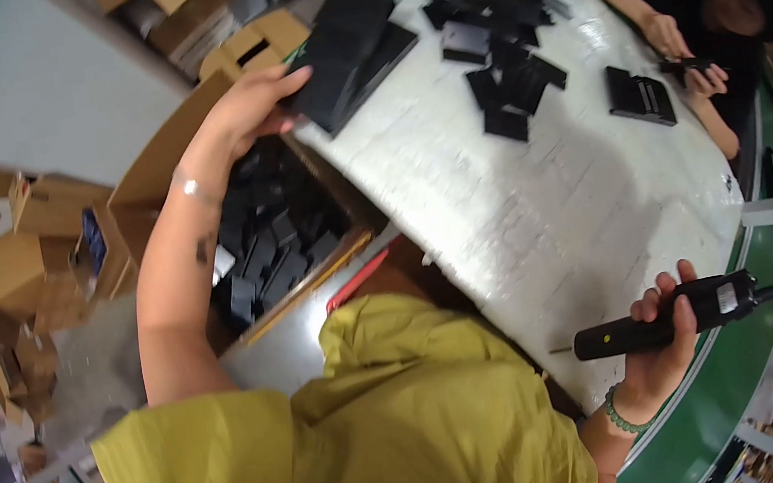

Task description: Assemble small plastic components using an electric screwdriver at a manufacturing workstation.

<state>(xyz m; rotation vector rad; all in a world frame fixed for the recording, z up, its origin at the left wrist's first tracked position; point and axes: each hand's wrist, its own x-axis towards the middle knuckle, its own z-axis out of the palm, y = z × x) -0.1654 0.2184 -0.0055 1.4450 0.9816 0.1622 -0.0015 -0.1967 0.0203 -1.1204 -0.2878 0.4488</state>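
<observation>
My right hand is wrapped round a black corded electric screwdriver, held level over the table's near right edge with its thin bit pointing left. My left hand reaches out to the table's far left edge. Its thumb lies over the corner of a flat black panel, with the other fingers partly hidden beneath. Another black panel lies partly under that one. Beyond them, several small flat black pieces are heaped on the white table.
A cardboard box full of black pieces stands beside the table at my left. Across the table a co-worker's hands hold a small dark thing near a black rectangular case. More cardboard boxes stand on the floor.
</observation>
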